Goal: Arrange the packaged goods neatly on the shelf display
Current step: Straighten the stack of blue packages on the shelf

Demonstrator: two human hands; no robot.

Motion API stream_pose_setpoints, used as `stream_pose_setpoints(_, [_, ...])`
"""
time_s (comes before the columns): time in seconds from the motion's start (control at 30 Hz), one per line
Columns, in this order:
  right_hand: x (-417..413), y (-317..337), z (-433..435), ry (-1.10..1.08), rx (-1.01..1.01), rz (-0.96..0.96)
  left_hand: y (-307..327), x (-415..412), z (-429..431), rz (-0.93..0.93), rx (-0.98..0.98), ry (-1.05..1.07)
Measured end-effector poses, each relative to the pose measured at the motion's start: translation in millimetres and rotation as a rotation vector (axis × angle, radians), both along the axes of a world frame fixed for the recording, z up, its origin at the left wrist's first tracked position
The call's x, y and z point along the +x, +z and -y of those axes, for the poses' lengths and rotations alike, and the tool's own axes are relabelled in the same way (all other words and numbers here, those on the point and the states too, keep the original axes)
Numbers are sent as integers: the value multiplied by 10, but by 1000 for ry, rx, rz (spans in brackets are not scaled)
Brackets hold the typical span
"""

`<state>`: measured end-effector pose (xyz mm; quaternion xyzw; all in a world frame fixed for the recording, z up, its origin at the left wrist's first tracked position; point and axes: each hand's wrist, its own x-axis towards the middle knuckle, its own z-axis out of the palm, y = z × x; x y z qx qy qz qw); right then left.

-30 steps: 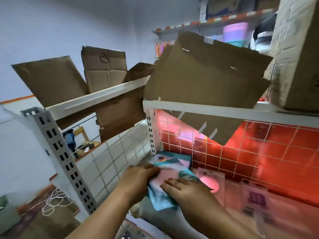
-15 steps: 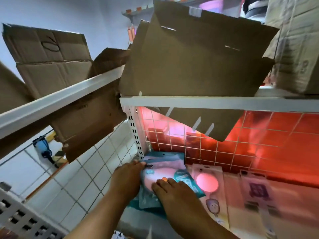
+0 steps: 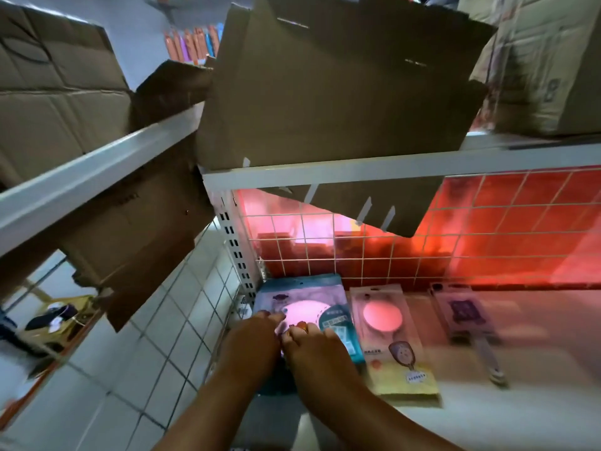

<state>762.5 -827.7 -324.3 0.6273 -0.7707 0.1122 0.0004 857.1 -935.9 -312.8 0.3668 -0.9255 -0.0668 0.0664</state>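
Observation:
A teal packet with a pink round item lies flat in the back left corner of the white shelf, on top of others like it. My left hand and my right hand rest side by side on its near half, fingers flat and pressing down. To its right lies a clear packet with a pink disc and yellow card. Further right is a clear packet with a purple item.
A red-lit wire grid backs the shelf. A white wire grid walls its left side, by a slotted upright. Brown cardboard boxes overhang the upper shelf rail just above my hands.
The teal packet has gone from tilted to straight and square in the corner. Both hands have shifted onto its near half. The view has moved closer and lower.

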Motion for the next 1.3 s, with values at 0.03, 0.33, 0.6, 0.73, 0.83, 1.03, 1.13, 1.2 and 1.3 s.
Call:
stream_pose_setpoints(0.03, [9, 9, 15, 2, 2, 19, -15, -10, -23, -4, 11, -4])
stream_pose_setpoints(0.33, [-365, 68, -107, -179, -2, 225, -118, -30, -15, 41, 34, 62])
stream_pose_setpoints(0.6, [-467, 11, -211, -245, 127, 309, -193, -14, 16, -80, 78, 66])
stream_pose_setpoints(0.73, [-423, -10, -182, -241, 110, 274, -196, 7, 11, -52, 55, 61])
stream_pose_setpoints(0.83, [-435, -18, -192, -223, 112, 264, -211, 10, 30, -33, 33, 54])
stream_pose_setpoints(1.03, [-471, -44, -224, -175, 70, 190, -255, -7, 16, 47, -102, -4])
stream_pose_setpoints(1.13, [-500, -101, -239, -98, 22, 120, -245, -62, -72, -3, -163, -196])
stream_pose_setpoints(1.2, [-522, -132, -247, -40, 9, 66, -253, -84, -99, -23, -118, -263])
stream_pose_setpoints(1.3, [-574, -152, -252, -1, 8, 55, -252, -123, -131, -61, -86, -231])
